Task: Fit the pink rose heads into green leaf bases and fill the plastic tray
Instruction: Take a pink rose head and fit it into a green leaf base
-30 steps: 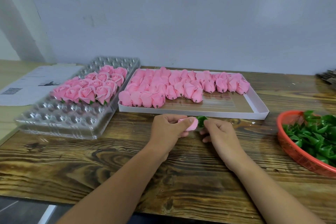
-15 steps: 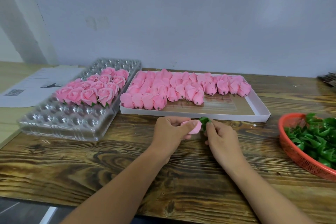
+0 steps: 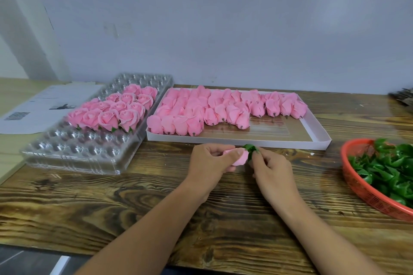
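left hand (image 3: 210, 159) holds one pink rose head (image 3: 240, 158); right hand (image 3: 271, 168) pinches one green leaf base (image 3: 250, 148)

No legible text. Printed paper sheet (image 3: 44, 105) at far left of counter (image 3: 134, 196) carries lines of print, a dark picture and a code-like square patch; all too small and blurred to read.

The rose head (image 3: 239, 158) in my grip is pink, its leaf base (image 3: 250, 149) green. The basket (image 3: 366, 192) is orange-red, the table (image 3: 111, 207) dark-grained brown.
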`<state>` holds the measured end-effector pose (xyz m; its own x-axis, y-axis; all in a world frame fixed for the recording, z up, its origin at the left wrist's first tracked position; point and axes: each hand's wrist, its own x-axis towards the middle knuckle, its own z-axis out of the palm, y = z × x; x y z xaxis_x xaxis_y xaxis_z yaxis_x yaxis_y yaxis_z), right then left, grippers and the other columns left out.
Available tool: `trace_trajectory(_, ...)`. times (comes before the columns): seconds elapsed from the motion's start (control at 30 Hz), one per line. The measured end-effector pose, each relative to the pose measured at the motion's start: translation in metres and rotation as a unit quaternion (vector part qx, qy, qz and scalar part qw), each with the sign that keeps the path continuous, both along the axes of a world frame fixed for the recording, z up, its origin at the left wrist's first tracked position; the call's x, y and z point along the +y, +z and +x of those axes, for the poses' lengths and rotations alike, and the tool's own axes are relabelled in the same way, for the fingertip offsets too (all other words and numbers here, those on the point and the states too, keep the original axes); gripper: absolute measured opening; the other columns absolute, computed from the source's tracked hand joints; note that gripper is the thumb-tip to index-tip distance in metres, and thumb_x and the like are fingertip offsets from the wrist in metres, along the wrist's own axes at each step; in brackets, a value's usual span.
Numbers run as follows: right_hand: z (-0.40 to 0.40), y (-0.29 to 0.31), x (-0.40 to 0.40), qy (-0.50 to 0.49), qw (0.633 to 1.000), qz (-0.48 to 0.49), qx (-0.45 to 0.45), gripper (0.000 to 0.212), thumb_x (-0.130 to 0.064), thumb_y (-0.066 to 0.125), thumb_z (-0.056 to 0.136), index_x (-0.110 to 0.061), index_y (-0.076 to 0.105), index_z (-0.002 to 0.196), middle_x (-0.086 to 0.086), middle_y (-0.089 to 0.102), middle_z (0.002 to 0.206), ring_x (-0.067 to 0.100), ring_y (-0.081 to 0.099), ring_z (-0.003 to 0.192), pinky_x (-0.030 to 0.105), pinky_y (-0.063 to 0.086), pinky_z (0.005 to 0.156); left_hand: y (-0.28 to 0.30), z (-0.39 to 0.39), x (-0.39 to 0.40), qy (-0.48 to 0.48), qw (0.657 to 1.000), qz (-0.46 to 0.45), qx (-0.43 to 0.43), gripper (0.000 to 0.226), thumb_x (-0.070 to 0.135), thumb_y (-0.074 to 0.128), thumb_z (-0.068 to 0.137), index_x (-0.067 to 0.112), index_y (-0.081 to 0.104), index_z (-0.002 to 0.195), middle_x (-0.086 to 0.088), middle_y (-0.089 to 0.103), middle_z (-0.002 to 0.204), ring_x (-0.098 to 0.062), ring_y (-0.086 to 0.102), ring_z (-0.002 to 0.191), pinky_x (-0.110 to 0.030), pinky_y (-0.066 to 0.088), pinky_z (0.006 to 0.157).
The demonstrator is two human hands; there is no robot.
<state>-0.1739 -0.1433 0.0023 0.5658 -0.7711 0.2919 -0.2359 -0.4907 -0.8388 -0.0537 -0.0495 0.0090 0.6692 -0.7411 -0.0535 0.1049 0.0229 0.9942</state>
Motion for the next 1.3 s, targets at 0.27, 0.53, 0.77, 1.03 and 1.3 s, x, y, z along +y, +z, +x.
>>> trace_trajectory(0.27, 0.001, 0.002, 0.002, 0.023, 0.999, -0.021, -0.021, 0.046, -0.018, 0.049, 0.099, -0.04, 0.06, 0.059, -0.015, 0.056, 0.052, 0.003, 0.045, 0.051, 0.017, 0.033, 0.051, 0.0, 0.001, -0.001, 0.02, 1.0, 0.007, 0.005, 0.008, 0.025, 0.085, 0.08, 0.028, 0.082, 0.086, 0.006, 0.08, 0.09, -0.006, 0.075, 0.089, -0.02, 0.06, 0.07)
trace_trajectory(0.53, 0.0, 0.005, 0.003, 0.05, 0.998, -0.017, -0.029, 0.052, -0.017, 0.049, 0.099, -0.047, 0.06, 0.059, -0.019, 0.054, 0.05, 0.001, 0.046, 0.051, 0.014, 0.033, 0.05, -0.002, 0.002, -0.001, 0.025, 1.0, 0.004, 0.012, 0.01, 0.025, 0.085, 0.081, 0.025, 0.082, 0.09, 0.003, 0.08, 0.092, -0.008, 0.075, 0.089, -0.021, 0.06, 0.071)
trace_trajectory(0.77, 0.001, 0.003, 0.003, 0.051, 0.998, -0.009, -0.023, 0.033, -0.021, 0.05, 0.099, -0.035, 0.071, 0.077, -0.02, 0.058, 0.054, 0.0, 0.051, 0.054, 0.011, 0.036, 0.054, -0.001, 0.005, -0.002, 0.032, 0.998, -0.006, 0.059, 0.012, 0.023, 0.087, 0.078, 0.019, 0.084, 0.089, 0.002, 0.079, 0.093, -0.008, 0.075, 0.092, -0.02, 0.059, 0.07)
trace_trajectory(1.03, 0.005, -0.007, -0.007, 0.05, 0.994, 0.083, -0.04, 0.037, -0.034, 0.051, 0.096, -0.008, 0.067, 0.074, -0.005, 0.054, 0.061, 0.005, 0.046, 0.06, 0.033, 0.043, 0.063, -0.001, 0.004, -0.002, 0.02, 0.998, -0.017, 0.055, 0.009, 0.025, 0.086, 0.079, 0.02, 0.084, 0.087, 0.0, 0.08, 0.093, -0.011, 0.075, 0.094, -0.021, 0.059, 0.072)
trace_trajectory(1.3, 0.006, -0.01, -0.01, 0.033, 0.995, 0.085, -0.041, 0.031, -0.029, 0.052, 0.097, -0.011, 0.069, 0.079, 0.012, 0.065, 0.071, 0.007, 0.053, 0.061, 0.047, 0.052, 0.068, -0.001, 0.004, -0.002, 0.025, 0.998, -0.012, 0.053, 0.006, 0.023, 0.087, 0.079, 0.02, 0.084, 0.084, 0.001, 0.08, 0.088, -0.009, 0.075, 0.09, -0.02, 0.059, 0.07)
